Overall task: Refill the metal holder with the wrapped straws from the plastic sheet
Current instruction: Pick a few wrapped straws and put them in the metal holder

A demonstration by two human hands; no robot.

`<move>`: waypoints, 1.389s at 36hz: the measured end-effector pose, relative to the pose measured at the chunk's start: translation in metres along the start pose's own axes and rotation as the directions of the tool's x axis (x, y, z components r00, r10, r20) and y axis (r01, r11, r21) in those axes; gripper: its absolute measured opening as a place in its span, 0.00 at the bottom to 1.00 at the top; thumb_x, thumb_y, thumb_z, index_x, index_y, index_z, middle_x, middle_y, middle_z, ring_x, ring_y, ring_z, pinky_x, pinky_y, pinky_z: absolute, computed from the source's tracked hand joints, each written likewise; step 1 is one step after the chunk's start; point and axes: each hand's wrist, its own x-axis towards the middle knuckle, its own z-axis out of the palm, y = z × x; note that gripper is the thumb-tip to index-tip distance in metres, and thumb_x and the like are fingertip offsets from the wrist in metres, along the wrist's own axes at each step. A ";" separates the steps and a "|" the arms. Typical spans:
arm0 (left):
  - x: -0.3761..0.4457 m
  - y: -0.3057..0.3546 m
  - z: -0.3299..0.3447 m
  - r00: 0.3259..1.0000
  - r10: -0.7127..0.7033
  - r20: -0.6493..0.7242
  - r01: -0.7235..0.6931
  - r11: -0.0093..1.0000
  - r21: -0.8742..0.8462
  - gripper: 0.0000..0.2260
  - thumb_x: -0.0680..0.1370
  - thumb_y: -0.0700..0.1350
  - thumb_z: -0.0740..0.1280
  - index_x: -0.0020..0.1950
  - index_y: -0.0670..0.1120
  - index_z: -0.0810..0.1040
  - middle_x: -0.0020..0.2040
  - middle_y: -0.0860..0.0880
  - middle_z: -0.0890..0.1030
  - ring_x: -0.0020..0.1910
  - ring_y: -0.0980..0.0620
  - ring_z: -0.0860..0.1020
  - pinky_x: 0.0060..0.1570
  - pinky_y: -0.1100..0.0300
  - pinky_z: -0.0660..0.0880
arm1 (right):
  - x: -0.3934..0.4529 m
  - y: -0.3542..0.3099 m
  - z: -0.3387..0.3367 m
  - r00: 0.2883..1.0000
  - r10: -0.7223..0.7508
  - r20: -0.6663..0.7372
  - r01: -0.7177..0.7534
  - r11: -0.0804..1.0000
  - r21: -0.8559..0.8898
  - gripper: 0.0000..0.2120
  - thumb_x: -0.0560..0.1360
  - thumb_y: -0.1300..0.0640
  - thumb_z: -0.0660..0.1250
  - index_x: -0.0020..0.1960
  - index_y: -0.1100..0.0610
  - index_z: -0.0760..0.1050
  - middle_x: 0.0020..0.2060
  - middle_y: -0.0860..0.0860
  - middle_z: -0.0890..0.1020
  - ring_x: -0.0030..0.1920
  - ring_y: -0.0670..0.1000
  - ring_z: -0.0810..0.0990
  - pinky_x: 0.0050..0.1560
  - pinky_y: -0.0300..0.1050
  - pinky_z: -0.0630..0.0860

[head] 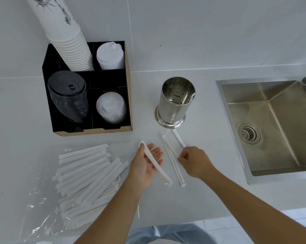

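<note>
A shiny metal holder (175, 104) stands upright on the white counter, with one wrapped straw leaning inside its right rim. A pile of several white wrapped straws (88, 175) lies on a clear plastic sheet (43, 213) at the lower left. My left hand (145, 164) is palm up with one wrapped straw (156, 164) resting across the fingers, thumb against it. My right hand (194, 162) pinches the near end of another wrapped straw (179, 138) that points toward the holder. A further straw pair (173, 161) lies on the counter between my hands.
A black and cardboard organiser (127, 95) at the back left holds stacked paper cups (67, 37) and black, white and clear lids. A steel sink (271, 124) is sunk into the counter at the right, tap at its far edge. The counter's front edge runs below my arms.
</note>
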 end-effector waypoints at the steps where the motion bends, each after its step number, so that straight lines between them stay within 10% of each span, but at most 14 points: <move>1: 0.000 0.000 0.000 1.000 -0.001 0.011 0.001 1.000 0.000 0.19 0.81 0.56 0.59 0.60 0.43 0.78 0.54 0.42 0.83 0.54 0.44 0.81 0.50 0.50 0.77 | -0.004 -0.003 -0.001 1.000 -0.013 0.012 0.012 0.997 0.073 0.07 0.75 0.57 0.67 0.39 0.55 0.77 0.31 0.47 0.77 0.33 0.48 0.76 0.33 0.38 0.71; 9: -0.001 -0.001 0.004 0.996 -0.008 0.090 0.010 1.000 -0.030 0.25 0.79 0.64 0.57 0.62 0.45 0.78 0.57 0.43 0.83 0.59 0.43 0.80 0.54 0.48 0.76 | -0.026 -0.032 0.013 0.991 -0.073 0.113 0.042 0.967 0.251 0.11 0.73 0.59 0.69 0.32 0.50 0.76 0.32 0.45 0.79 0.35 0.44 0.78 0.36 0.35 0.73; 16: 0.002 -0.004 0.007 0.998 0.034 0.050 -0.036 0.998 0.052 0.13 0.82 0.50 0.60 0.59 0.45 0.78 0.56 0.43 0.82 0.55 0.46 0.80 0.47 0.53 0.77 | -0.026 -0.030 0.013 0.993 -0.118 0.033 0.103 0.949 0.298 0.07 0.73 0.57 0.71 0.37 0.50 0.80 0.25 0.42 0.74 0.25 0.38 0.72 0.29 0.29 0.67; 28: 0.007 0.004 -0.007 0.997 0.049 -0.054 -0.047 0.999 0.025 0.11 0.82 0.50 0.60 0.58 0.46 0.77 0.48 0.45 0.82 0.49 0.48 0.81 0.44 0.54 0.76 | -0.013 -0.001 0.024 0.999 0.042 -0.026 -0.045 0.991 -0.126 0.06 0.74 0.50 0.67 0.45 0.52 0.73 0.38 0.47 0.76 0.40 0.51 0.76 0.41 0.42 0.72; 46: 0.005 0.007 -0.017 0.997 0.023 -0.068 -0.027 0.998 -0.050 0.11 0.82 0.49 0.60 0.57 0.44 0.78 0.49 0.44 0.82 0.48 0.47 0.81 0.43 0.52 0.76 | -0.011 -0.004 0.031 0.998 0.022 -0.066 -0.033 0.986 -0.163 0.07 0.78 0.57 0.61 0.47 0.52 0.78 0.39 0.50 0.80 0.39 0.53 0.79 0.39 0.44 0.77; 50: 0.004 0.008 -0.013 0.998 0.024 -0.056 -0.026 0.999 -0.044 0.13 0.82 0.50 0.60 0.59 0.43 0.77 0.49 0.43 0.82 0.48 0.46 0.81 0.44 0.52 0.77 | -0.018 -0.005 0.023 0.997 0.019 -0.077 -0.015 0.999 0.044 0.06 0.74 0.58 0.65 0.40 0.53 0.80 0.34 0.48 0.82 0.35 0.50 0.80 0.34 0.42 0.79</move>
